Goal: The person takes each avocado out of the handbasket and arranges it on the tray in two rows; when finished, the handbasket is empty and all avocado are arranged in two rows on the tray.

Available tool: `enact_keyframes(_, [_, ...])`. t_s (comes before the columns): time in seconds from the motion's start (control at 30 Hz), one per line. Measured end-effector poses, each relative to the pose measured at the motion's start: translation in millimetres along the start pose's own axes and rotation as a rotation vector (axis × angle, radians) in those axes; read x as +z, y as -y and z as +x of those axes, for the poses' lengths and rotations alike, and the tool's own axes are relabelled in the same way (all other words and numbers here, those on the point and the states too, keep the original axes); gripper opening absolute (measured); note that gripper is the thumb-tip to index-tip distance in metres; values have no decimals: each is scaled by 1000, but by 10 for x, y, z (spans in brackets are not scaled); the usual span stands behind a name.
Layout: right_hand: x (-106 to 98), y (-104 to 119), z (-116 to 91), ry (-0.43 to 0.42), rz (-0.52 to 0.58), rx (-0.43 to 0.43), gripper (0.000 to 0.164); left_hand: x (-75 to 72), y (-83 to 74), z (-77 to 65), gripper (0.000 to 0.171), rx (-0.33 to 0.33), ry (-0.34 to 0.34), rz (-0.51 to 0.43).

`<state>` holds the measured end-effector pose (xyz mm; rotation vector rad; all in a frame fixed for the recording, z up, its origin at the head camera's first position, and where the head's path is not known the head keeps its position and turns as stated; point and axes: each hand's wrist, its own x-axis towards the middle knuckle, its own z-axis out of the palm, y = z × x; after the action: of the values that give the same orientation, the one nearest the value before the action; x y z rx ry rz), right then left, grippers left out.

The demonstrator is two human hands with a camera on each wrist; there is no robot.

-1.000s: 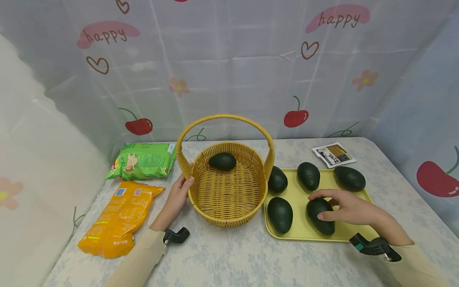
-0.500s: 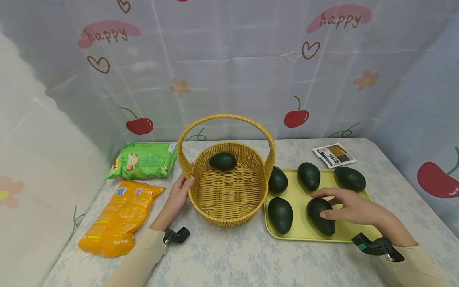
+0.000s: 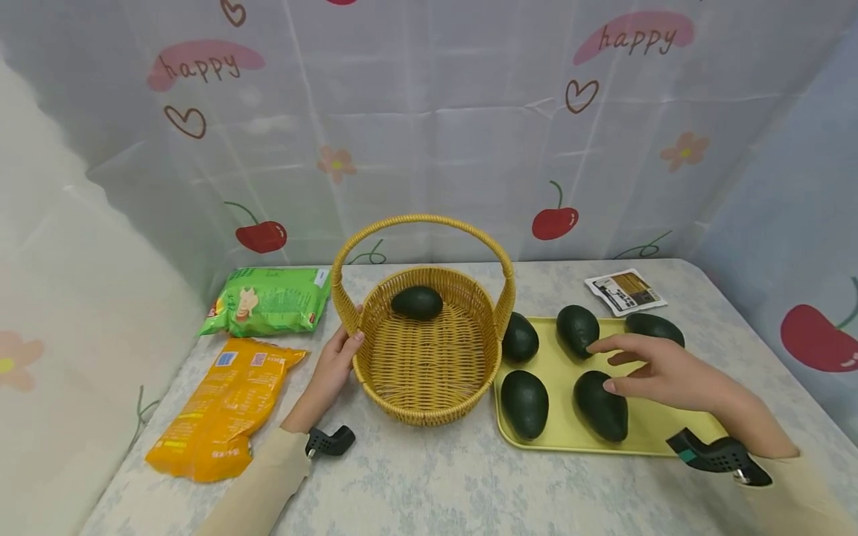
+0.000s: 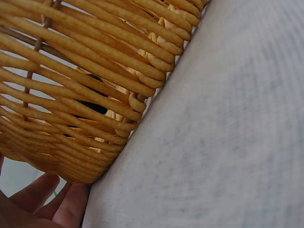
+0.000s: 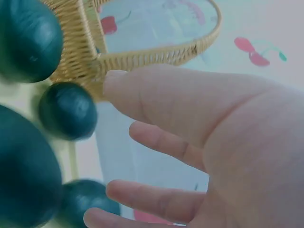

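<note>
My left hand [image 3: 337,359] holds the yellow wicker basket [image 3: 429,413] at its left side, thumb over the rim near the handle's base. In the left wrist view its fingertips [image 4: 71,202] lie against the outer weave. A dark green avocado [image 3: 417,303] lies inside the basket at the back. My right hand [image 3: 660,372] hovers over the yellow tray [image 3: 660,432], fingers spread with nothing between them. Below its thumb is an avocado [image 3: 599,408]; another avocado [image 3: 578,331] is near the index fingertip. The right wrist view shows the hand apart from the avocados.
More avocados lie on the tray: one avocado [image 3: 525,405] at front left, one [image 3: 519,339] beside the basket, one [image 3: 653,327] partly behind my right hand. A green snack bag [image 3: 268,301] and an orange bag [image 3: 221,409] lie left. A small white packet [image 3: 625,291] lies behind the tray.
My right hand has lifted off the front middle avocado and shifted slightly right, its fingers now clear of it. The left hand and basket stay in place.
</note>
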<state>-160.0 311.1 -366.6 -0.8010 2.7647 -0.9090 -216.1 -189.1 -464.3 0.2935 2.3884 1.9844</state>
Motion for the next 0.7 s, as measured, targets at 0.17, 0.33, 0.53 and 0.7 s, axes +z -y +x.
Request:
enact_keyframes(0.17, [-104,225,122,-7,-51,-42,46,3,6,6,59,0,-6,11])
enact_keyframes(0.33, [-136,498,306,27,-62,-88,42,7,6,5,58,-5,-5,0])
enact_keyframes(0.53, [-72,768,550,88,-84,-162,40,17,-2,2,58,-5,-7,-12])
enact_keyframes(0.7, [43,963,784,141,-101,-224,39,19,-6,-4,57,0,-8,-10])
